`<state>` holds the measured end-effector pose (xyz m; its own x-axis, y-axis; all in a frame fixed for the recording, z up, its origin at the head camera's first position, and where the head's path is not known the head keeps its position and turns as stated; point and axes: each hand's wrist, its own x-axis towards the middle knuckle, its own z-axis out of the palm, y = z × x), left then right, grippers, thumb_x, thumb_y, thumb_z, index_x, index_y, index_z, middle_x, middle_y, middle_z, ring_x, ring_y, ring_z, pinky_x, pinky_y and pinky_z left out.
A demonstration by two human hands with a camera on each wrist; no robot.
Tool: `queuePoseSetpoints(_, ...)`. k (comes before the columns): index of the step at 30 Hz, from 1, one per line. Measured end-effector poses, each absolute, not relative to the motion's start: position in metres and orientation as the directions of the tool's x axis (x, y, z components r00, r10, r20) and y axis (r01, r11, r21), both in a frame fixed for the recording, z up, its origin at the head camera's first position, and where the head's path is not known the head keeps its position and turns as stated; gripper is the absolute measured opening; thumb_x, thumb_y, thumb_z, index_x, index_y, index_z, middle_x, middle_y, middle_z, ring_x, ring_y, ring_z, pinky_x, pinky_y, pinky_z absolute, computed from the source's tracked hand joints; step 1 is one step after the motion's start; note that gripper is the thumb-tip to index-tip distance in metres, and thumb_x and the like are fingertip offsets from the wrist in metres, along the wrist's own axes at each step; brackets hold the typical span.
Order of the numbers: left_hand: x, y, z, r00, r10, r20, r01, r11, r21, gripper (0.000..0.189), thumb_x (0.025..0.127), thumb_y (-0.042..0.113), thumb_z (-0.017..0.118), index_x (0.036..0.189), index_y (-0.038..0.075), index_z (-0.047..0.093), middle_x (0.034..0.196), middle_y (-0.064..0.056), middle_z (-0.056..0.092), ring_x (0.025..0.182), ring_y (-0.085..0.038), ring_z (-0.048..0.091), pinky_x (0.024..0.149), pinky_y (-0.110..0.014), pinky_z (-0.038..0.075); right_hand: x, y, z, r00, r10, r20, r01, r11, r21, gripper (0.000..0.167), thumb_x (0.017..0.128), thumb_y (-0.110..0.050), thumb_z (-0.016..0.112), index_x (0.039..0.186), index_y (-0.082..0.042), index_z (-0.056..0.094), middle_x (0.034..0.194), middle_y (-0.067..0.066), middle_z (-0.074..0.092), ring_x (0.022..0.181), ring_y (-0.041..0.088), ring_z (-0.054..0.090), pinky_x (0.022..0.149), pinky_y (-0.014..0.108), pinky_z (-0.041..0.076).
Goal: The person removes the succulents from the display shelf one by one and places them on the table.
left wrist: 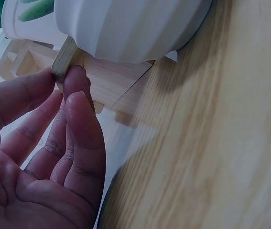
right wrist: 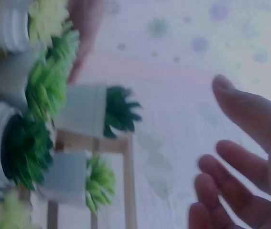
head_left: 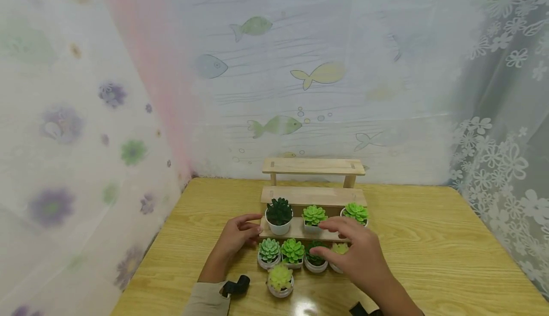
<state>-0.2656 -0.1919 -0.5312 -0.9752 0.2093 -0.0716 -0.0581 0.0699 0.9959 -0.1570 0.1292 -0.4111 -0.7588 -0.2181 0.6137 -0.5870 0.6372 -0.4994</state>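
Observation:
A tiered wooden plant stand [head_left: 313, 196] stands on the table. On its lowest board sit three potted succulents: a dark green one [head_left: 279, 211] at left, a light green one [head_left: 314, 215] in the middle, another light green one [head_left: 355, 212] at right. My left hand [head_left: 235, 235] pinches the left end of that board between thumb and fingers; the left wrist view shows the board end [left wrist: 64, 58] beside a white ribbed pot [left wrist: 130, 28]. My right hand [head_left: 364, 254] hovers over the right-hand pots, fingers apart, holding nothing, as the right wrist view confirms.
Several potted succulents stand in a row before the stand, including a pale green one [head_left: 269, 250] and a dark one [head_left: 316, 256]. A yellow-green one [head_left: 280, 278] is nearest me. Behind the wooden table [head_left: 429, 239] hangs a fish-printed curtain [head_left: 279, 92].

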Motion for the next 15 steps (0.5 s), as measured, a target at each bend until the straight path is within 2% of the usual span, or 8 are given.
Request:
queuePoseSetpoints(3,-0.265,-0.192,-0.531,-0.974,0.213,-0.070,-0.056,0.071,0.996,0.047,0.096,0.010,0.074,0.141,0.003,0.063,0.111,-0.019,0.076,0.080,-0.019,0.074,0.066,-0.033,0.062,-0.162,0.141,-0.407,-0.713,-0.176,0.679,-0.596,0.662,-0.454,0.058,0.067,-0.035,0.098,0.119,-0.028,0.075,0.125,-0.007,0.071,0.116,0.014,0.067,0.087,0.013,0.053)
queuePoseSetpoints(6,-0.266,-0.192,-0.530,-0.974,0.216,-0.074,-0.060,0.070,0.996,0.047,0.097,0.010,0.074,0.141,0.003,0.063,0.111,-0.019,0.076,0.081,-0.019,0.074,0.067,-0.033,0.062,-0.167,0.152,-0.403,-0.704,-0.118,0.700,-0.564,0.693,-0.450,0.064,0.065,-0.031,0.100,0.123,-0.023,0.075,0.136,0.000,0.066,0.127,0.023,0.061,0.101,0.007,0.041)
queuePoseSetpoints(9,-0.266,-0.192,-0.530,-0.974,0.215,-0.078,-0.065,0.067,0.996,0.047,0.096,0.010,0.074,0.141,0.003,0.063,0.109,-0.017,0.077,0.081,-0.019,0.074,0.067,-0.032,0.062,-0.172,0.163,-0.400,-0.707,-0.047,0.705,-0.517,0.714,-0.471,0.072,0.063,-0.027,0.101,0.128,-0.016,0.073,0.145,0.008,0.060,0.135,0.033,0.053,0.110,0.030,0.044)
queuePoseSetpoints(13,-0.266,-0.192,-0.531,-0.975,0.209,-0.078,-0.064,0.069,0.996,0.046,0.096,0.010,0.075,0.140,0.004,0.064,0.107,-0.014,0.077,0.079,-0.018,0.074,0.066,-0.033,0.062,-0.178,0.177,-0.397,-0.767,0.052,0.640,-0.422,0.710,-0.564,0.082,0.065,-0.026,0.101,0.138,-0.014,0.066,0.155,0.012,0.049,0.143,0.041,0.043,0.102,0.066,0.042)
queuePoseSetpoints(15,-0.267,-0.193,-0.532,-0.975,0.207,-0.079,-0.064,0.075,0.995,0.046,0.096,0.011,0.075,0.140,0.004,0.064,0.106,-0.013,0.078,0.079,-0.018,0.075,0.066,-0.033,0.063,-0.181,0.183,-0.397,-0.809,0.088,0.582,-0.364,0.702,-0.612,0.086,0.068,-0.030,0.100,0.143,-0.014,0.061,0.159,0.013,0.043,0.145,0.043,0.039,0.103,0.072,0.039)
